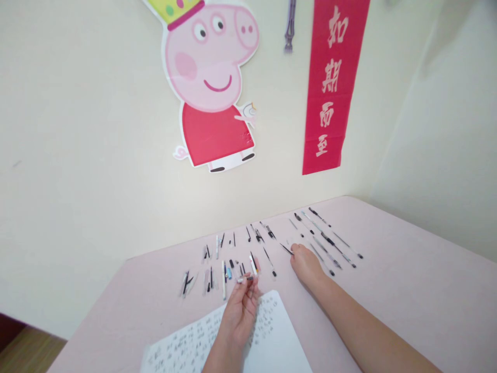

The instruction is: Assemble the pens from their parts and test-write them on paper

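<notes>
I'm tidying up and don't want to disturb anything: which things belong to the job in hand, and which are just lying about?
In use, it seems:
- slim piece in the left hand
- thin dark piece in the right hand
- pens and pen parts in rows

Apparently just there:
- handwritten page
- pig cutout and red banner on the wall

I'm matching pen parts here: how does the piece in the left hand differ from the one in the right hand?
The left piece is part pale, part dark; the right piece looks dark along what shows. The left piece lies nearly level across the picture; the right piece slants, its free end up and to the left. Both are slim.
</notes>
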Demonstrator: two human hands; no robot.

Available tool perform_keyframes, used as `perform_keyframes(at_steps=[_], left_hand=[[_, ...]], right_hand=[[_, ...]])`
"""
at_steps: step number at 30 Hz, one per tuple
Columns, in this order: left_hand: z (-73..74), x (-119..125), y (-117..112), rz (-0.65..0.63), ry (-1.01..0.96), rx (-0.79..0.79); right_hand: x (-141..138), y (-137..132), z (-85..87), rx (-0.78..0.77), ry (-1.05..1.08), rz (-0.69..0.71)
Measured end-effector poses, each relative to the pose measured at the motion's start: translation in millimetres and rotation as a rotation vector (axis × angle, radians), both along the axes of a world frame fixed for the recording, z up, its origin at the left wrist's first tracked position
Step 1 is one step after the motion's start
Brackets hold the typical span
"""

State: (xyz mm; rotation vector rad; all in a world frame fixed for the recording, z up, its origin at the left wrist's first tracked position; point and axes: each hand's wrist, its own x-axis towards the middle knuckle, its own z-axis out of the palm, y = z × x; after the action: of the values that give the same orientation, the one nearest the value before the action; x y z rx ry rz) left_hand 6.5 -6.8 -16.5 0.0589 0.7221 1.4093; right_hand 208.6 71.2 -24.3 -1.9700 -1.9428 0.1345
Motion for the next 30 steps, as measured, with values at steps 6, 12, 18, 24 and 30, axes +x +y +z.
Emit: perform_keyframes(at_steps=[6,12,18,24,30], left_hand=[[0.6,0,-1,0.004,-0.006,0.019],[3.4,0,-1,0.016,0.005,0.001],[2.8,0,0,0.015,0.017,-0.006],[1.1,0,0,0.026,0.002,-0.015],[2.3,0,0,0.035,-0.012,-0.028]], right_hand=[[-4,5,-8.7,0.255,0.465,0.170],[-35,-7,-1.0,0.129,1.250,0.257],[-56,-28,18.5,-0.052,1.554,0.400],[-64,-36,23.2,-0.074,1.570,0.422],[-65,-40,27.6,-0.087,1.529,0.405]])
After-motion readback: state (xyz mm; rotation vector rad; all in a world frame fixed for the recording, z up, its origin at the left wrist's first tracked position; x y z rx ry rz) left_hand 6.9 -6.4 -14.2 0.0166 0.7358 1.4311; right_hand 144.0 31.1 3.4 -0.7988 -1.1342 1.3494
